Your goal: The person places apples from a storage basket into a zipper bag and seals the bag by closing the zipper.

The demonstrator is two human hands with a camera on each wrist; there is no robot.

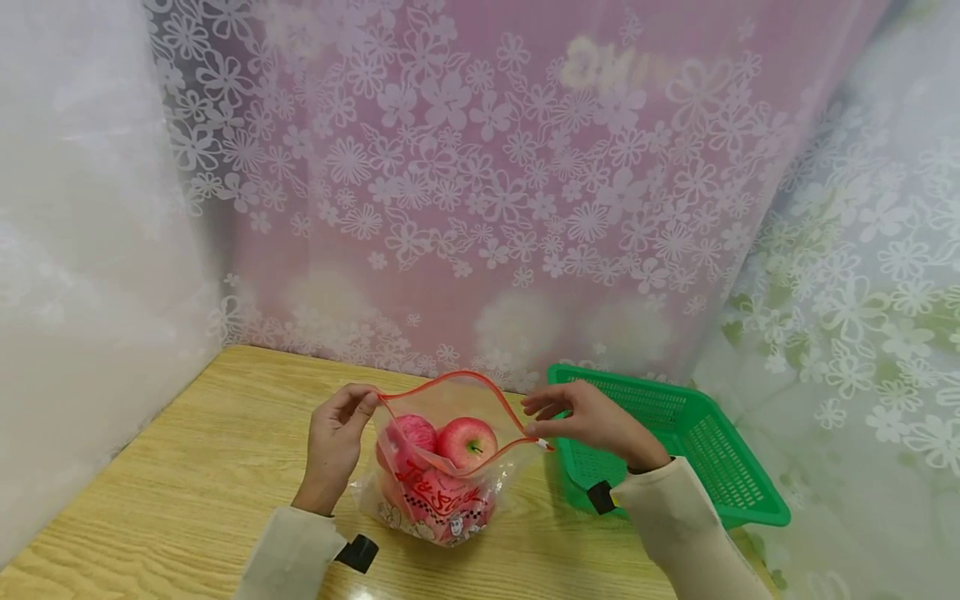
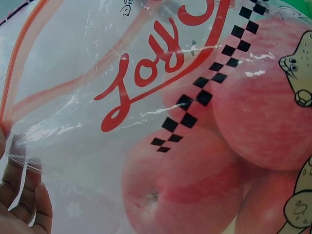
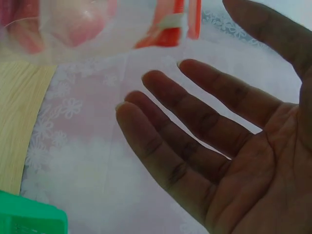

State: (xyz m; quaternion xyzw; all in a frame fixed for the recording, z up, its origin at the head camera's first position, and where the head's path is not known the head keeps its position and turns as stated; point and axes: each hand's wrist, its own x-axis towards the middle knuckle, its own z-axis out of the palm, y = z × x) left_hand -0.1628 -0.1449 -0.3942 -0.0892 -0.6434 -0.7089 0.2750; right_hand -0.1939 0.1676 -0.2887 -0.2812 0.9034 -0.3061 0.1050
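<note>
A clear zip bag (image 1: pixel 450 508) with red lettering and a red zip edge stands on the table, its mouth spread wide. Several red apples (image 1: pixel 468 442) fill it; through the printed plastic the left wrist view shows apples (image 2: pixel 183 183) close up. My left hand (image 1: pixel 336 442) pinches the bag's left corner between thumb and fingers. At the opposite corner, beside the white zip slider (image 1: pixel 543 444), is my right hand (image 1: pixel 592 421). In the right wrist view the right hand (image 3: pixel 229 141) has its fingers extended and spread, apart from the bag, holding nothing.
A green plastic basket (image 1: pixel 738 467) with slotted sides stands on the right of the wooden table (image 1: pixel 187 483), close by my right forearm. Floral curtains (image 1: pixel 480 192) hang behind the table and along its right side. A pale sheet (image 1: pixel 90 250) hangs on the left.
</note>
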